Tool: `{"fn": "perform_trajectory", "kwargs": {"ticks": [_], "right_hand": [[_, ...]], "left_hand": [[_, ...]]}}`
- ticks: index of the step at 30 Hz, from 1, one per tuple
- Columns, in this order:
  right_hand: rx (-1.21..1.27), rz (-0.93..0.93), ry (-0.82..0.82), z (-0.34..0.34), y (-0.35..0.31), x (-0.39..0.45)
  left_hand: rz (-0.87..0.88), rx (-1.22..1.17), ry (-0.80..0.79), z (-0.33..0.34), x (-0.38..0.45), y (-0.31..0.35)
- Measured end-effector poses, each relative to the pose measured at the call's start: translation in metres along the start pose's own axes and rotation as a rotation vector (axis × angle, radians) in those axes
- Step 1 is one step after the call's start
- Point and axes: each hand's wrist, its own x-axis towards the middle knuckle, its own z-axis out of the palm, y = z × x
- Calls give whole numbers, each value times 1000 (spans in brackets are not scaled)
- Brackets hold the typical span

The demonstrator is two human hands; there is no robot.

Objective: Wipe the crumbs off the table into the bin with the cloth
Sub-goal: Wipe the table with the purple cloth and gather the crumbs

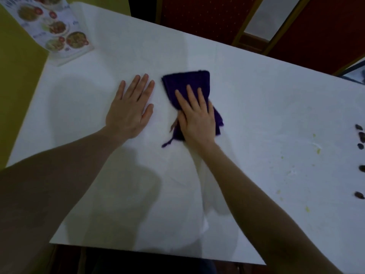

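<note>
- Purple cloth (186, 84): folded, mid-table, under my right hand (197, 117); fingers lie straight on top, pressing, not curled round it.
- Left hand (129, 107): flat and relaxed on the white table (256, 95), just beside the cloth, holding nothing.
- Crumbs (316, 150): yellowish flecks and smears at the right, well apart from the cloth; not yet swept, by my reading.
- Dark pieces (359, 135): in a row at the right edge, untouched.
- Bin: not in view.
- Menu card (57, 30): far left corner.
- Progress: early; most wiping remains.
</note>
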Motion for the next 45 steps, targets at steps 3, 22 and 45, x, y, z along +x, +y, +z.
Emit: {"fn": "perform_trajectory", "kwargs": {"ticks": [3,22,45], "right_hand": [[-18,63,11,-13,39,39],[-49,219,69,7,-18,-11],[22,225,41,22,-47,-156]], "left_hand": [[3,-11,2,1,1,1],[13,-26,-12,1,-1,-2],[-25,-84,-186,-6,3,-6]]}}
